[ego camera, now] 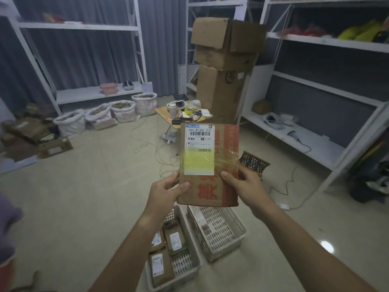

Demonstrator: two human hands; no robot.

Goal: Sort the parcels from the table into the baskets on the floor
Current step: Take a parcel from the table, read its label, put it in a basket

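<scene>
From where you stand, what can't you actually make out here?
Head view only:
- Parcel: small label print too blurred to read; its lower corners are covered by the left hand and right hand.
- Right basket: far end hidden behind the parcel.
- Left basket: near end cut off by the bottom edge; its packets' labels too small.
- Shelf items: blurred.

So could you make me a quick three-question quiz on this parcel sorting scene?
1. True or false: both hands grip the parcel.
2. Which basket holds several brown parcels: A, the left basket, or B, the right basket?
3. Fill in: the parcel's white label faces the ____.

Key: 1 true, the left hand and right hand hold its lower corners. 2 A. 3 camera.
</scene>
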